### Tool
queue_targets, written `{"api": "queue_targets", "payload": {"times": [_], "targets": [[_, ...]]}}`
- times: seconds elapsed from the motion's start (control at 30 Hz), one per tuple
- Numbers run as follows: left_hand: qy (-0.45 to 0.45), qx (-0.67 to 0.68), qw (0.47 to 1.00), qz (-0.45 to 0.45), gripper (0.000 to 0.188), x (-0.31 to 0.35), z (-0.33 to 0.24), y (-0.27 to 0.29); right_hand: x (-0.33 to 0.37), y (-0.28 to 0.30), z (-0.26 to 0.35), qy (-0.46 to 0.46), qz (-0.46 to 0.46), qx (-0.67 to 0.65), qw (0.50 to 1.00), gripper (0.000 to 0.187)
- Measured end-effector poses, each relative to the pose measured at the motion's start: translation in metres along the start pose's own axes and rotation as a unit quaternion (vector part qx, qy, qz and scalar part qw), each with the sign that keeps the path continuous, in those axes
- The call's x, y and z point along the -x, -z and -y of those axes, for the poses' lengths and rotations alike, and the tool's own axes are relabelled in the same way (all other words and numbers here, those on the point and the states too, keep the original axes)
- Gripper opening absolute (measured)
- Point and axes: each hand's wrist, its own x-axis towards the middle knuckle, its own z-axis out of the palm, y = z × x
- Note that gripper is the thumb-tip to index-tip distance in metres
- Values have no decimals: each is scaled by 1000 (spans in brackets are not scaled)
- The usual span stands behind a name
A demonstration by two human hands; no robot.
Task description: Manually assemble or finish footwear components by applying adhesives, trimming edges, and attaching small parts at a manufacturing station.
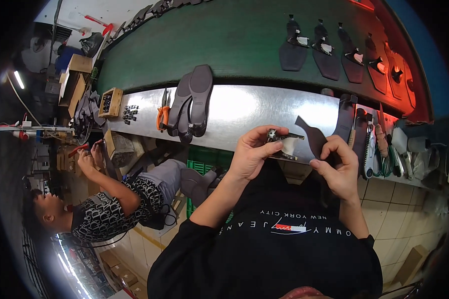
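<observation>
Presently, I report as follows.
Work piece: a dark shoe part, flat with a curved cut edge, held up just right of picture centre, in front of the steel bench edge.
Fitting: a small metal buckle with a pale strap, just beside the dark piece at its 9 o'clock.
Left hand: fingers curled, thumb and fingertips pinching the metal fitting from above and below.
Right hand: thumb and forefinger pressed together on the lower edge of the dark piece; the other fingers are folded behind, and I cannot tell their grip.
Bench, 10 o'clock of the hands: a stack of dark soles lying on the steel, orange-handled pliers just beside them, further out a small wooden box.
Bench, 3 o'clock: hand tools lying side by side near the right hand.
Green belt, 12 to 1 o'clock: a row of dark uppers under a red glow.
Co-worker: a seated person in a patterned shirt at 8 o'clock, well apart, hands raised at their own station.
</observation>
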Motion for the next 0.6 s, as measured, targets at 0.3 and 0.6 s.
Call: {"api": "queue_targets", "payload": {"times": [0.3, 0.6], "targets": [[-54, -90, 994, -2, 32, 3, 5, 2, 5, -3, 13, -33, 41, -57, 997, 63], [-119, -220, 968, 36, 33, 8, -1, -5, -3, -11, 15, -119, 102, -189, 969, 66]]}}
